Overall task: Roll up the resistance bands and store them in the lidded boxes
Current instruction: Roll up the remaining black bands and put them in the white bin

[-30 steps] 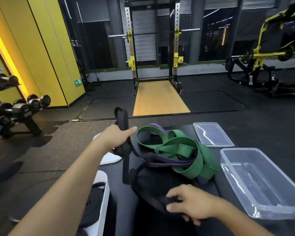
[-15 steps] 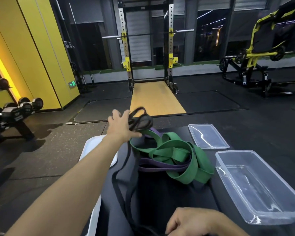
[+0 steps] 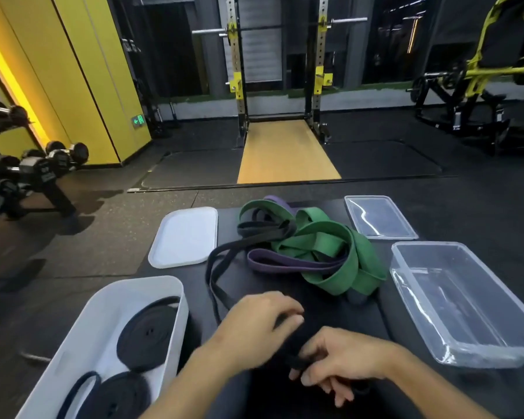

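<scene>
Pinching the near end of the black band [image 3: 217, 269] between them, both hands sit low on the dark padded bench [image 3: 330, 300]: right hand [image 3: 342, 359] curled round the strap, left hand [image 3: 262, 320] just beside it, fingers bent over it. From there the band's long loop trails away up-left toward the green-and-purple heap [image 3: 321, 252]; gym floor beyond

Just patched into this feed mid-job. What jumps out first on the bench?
The green band, tangled with a purple band at the middle of the black bench, draws the eye first. Nearer the camera, the left hand and right hand work a black band. A white box at the left holds rolled black bands; a clear box sits at the right.
</scene>
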The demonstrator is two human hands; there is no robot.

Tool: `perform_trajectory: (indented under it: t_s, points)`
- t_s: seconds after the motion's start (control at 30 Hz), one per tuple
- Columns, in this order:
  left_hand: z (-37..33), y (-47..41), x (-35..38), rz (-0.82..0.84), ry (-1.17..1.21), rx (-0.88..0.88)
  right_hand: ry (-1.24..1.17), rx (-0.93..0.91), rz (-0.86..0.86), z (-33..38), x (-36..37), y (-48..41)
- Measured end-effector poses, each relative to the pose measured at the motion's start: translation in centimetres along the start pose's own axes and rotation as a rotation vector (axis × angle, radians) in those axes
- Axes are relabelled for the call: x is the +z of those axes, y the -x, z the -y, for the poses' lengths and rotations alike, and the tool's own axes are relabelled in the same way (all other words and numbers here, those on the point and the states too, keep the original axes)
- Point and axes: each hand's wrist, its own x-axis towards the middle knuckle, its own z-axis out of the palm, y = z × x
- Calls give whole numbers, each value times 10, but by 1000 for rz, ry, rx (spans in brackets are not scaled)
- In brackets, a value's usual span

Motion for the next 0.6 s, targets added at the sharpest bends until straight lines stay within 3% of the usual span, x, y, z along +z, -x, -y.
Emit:
perform_trajectory:
  t_s: [0.1, 0.2, 0.3, 0.43, 0.6]
  points:
    - [-13, 33, 32, 41, -37, 34, 106, -88, -139, -9, 3, -2]
    - [-3, 56, 47, 29, -91, -11, 402, -228, -329, -16, -1, -6]
    - [13, 70, 57, -39, -296, 7, 658, -207, -411, -23, -8, -8]
    - [28, 81, 53, -153, -367, -152, 654, -260, -494, -43, -1, -13]
    - [23, 87, 57, -217, -340, -119, 515, -316, -628, -56, 7, -17]
